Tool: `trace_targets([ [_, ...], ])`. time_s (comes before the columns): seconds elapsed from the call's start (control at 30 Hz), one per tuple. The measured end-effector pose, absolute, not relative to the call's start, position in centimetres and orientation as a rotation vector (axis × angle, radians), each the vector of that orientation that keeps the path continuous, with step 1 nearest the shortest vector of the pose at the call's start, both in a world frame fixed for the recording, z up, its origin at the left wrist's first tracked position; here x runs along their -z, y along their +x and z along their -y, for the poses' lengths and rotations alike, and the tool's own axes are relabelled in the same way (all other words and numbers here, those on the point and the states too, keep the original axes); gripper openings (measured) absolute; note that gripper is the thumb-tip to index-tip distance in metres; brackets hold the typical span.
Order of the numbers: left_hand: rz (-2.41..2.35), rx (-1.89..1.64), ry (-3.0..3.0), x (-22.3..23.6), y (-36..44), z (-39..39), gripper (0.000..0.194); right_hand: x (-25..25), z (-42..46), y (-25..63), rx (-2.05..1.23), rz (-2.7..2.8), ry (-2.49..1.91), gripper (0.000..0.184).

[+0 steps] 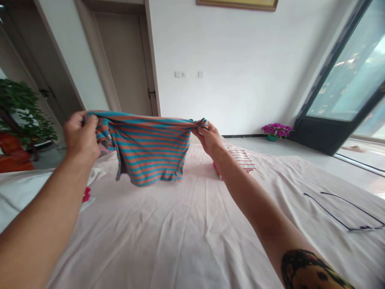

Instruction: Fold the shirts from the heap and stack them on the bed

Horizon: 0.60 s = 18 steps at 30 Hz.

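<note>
A shirt with orange and teal stripes [153, 148] hangs stretched between my two hands, above the pale bedsheet. My left hand [82, 134] is closed on its upper left end, where the cloth bunches and a rolled part dangles below the fingers. At the upper right end my right hand [207, 135] pinches the gathered fabric. The shirt's lower edge hangs loose over the sheet. Just behind my right forearm lies a folded cloth with red and white stripes [243, 159], partly hidden by the arm, with something pink and green under it.
The wrinkled pale sheet [180, 241] spreads across the foreground. Eyeglasses [350, 228] lie on it at the right. White cloth with a red patch [87, 194] is at the left. Beyond are a potted purple flower [275, 130], a leafy plant [22, 112] and a closed door [123, 60].
</note>
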<state>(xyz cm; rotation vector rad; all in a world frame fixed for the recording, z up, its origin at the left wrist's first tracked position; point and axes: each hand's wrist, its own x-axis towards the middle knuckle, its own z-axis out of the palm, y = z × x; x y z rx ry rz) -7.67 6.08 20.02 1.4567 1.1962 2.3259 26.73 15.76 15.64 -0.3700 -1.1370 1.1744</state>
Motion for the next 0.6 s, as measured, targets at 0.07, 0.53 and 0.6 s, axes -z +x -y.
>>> trace_targets([
  [0.07,-1.279,-2.513,1.526,-21.9,-6.9,-3.3,0.026,-16.9,-16.6,26.4,-1.158,1.104,-0.257,0.024],
  [0.53,-1.434,-0.466,2.018,0.1,0.1,0.8,0.029,0.5,-13.5,31.0,-0.921,1.194,-1.186,0.029],
  [0.6,-1.585,-0.495,2.035,1.4,-3.7,-0.5,0.03,1.5,-10.1,31.1,-0.662,1.576,-1.192,0.027],
])
